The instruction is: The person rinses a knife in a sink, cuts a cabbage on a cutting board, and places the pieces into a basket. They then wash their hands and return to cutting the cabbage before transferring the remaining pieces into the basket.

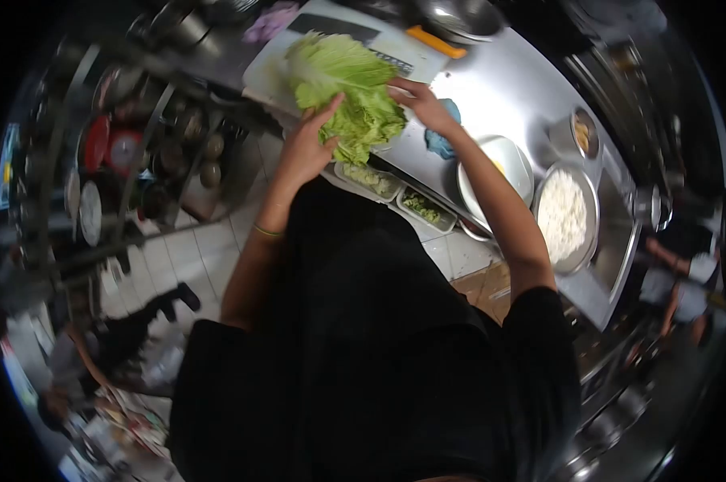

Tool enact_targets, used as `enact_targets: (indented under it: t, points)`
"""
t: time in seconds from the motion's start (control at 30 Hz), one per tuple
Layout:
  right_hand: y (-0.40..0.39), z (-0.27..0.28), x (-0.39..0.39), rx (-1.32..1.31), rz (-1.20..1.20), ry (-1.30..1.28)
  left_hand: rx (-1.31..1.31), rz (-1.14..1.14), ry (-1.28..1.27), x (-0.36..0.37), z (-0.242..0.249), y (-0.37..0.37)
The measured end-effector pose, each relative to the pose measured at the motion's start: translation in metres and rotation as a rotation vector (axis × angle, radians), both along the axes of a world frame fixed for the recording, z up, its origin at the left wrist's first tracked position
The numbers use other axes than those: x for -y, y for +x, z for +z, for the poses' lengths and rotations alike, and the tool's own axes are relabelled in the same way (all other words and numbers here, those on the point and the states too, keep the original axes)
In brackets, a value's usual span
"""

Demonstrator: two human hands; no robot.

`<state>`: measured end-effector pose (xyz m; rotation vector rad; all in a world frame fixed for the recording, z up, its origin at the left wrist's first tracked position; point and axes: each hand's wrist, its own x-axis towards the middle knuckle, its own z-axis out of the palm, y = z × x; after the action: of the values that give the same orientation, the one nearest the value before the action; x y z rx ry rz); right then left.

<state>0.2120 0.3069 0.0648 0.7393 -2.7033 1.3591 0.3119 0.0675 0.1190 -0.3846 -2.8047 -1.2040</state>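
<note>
Frilly green lettuce [347,96] with pale ribs lies over a white cutting board [266,72], its lower leaves hanging near the counter edge. My left hand [305,151] holds it from the near left, thumb and forefinger spread over the leaves. From the right, my right hand [421,103] grips the other edge, fingertips on the leaf. Part of each hand's grip is hidden by the leaves. Behind the lettuce, a knife with an orange handle [437,42] rests on the board. A blue cloth [441,136] sits under my right wrist.
To the right stand a white bowl [514,151], a metal bowl of white pieces [562,217] and a metal pot [576,132]. Containers of chopped greens [371,180] [421,206] sit below the counter edge. A rack of pans [122,149] is left; other people are at both sides.
</note>
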Motion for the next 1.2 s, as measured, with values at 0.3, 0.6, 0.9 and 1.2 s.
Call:
enact_targets:
  t: [0.3, 0.6, 0.9, 1.2]
  points:
    - [-0.085, -0.002, 0.023, -0.16, -0.156, 0.459, -0.351, -0.051, 0.294, 0.062, 0.015, -0.087]
    - [-0.133, -0.024, -0.034, -0.293, -0.289, 0.695, -0.254, -0.811, 0.272, 0.024, -0.014, -0.149]
    - [-0.143, -0.016, -0.041, -0.031, -0.186, 0.769, -0.348, -0.637, 0.22, 0.023, -0.014, -0.122]
    - [0.14, 0.088, -0.103, 0.006, -0.632, 0.091, -0.477, -0.193, 0.519, -0.013, 0.018, -0.038]
